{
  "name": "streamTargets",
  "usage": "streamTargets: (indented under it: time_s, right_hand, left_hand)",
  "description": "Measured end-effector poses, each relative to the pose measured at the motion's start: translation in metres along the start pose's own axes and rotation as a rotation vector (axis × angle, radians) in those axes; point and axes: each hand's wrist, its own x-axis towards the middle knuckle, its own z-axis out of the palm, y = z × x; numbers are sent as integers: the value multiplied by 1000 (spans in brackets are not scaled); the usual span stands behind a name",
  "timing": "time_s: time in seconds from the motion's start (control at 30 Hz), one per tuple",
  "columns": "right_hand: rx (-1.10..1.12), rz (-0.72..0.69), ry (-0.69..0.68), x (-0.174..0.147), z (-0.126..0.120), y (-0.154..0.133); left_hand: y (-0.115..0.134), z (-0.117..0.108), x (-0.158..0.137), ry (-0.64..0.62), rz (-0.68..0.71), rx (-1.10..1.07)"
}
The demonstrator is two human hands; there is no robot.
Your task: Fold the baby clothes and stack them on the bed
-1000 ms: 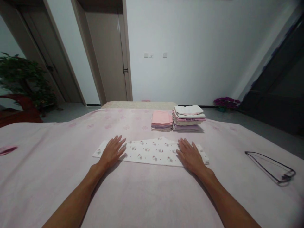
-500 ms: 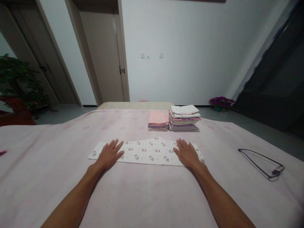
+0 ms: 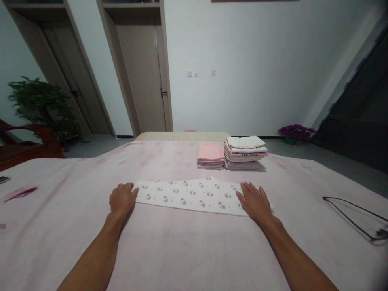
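Note:
A long folded white garment [image 3: 188,197] with small printed figures lies flat across the bed in front of me. At its left end, my left hand [image 3: 121,199] has its fingers curled, with the thumb along the cloth, closed on that edge. My right hand [image 3: 255,201] rests palm down on the right end, fingers stretched out and slightly apart. The cloth under the right palm is hidden.
Beyond the garment stand a low stack of pink and lilac clothes [image 3: 210,153] and a taller clothes stack [image 3: 245,151]. A thin black looped object [image 3: 348,214] lies at right. A pink item [image 3: 21,192] and a phone-like dark object [image 3: 4,180] are at left.
My left hand has moved left from lying flat on the garment to its left end, and its fingers have curled. My right hand stays flat on the right end. The view has turned left.

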Motion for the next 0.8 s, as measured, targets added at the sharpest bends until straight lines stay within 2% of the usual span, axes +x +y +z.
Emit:
streamTargets:
  time_s: [0.1, 0.23, 0.57, 0.7, 0.8]
  right_hand:
    - [-6, 4, 7, 1, 2, 0]
    - [-8, 5, -1, 2, 2, 0]
    - [-6, -2, 15, 2, 4, 0]
    - [21, -19, 90, 0, 1, 0]
    - [104, -85, 216, -2, -9, -3]
  left_hand:
    - [-7, -4, 4, -55, -65, -17]
    - [-10, -5, 8, -115, -59, -49]
    - [-3, -10, 9, -133, -87, -186]
    - [3, -16, 9, -117, -62, -300]
    - [21, -25, 6, -31, 15, -474]
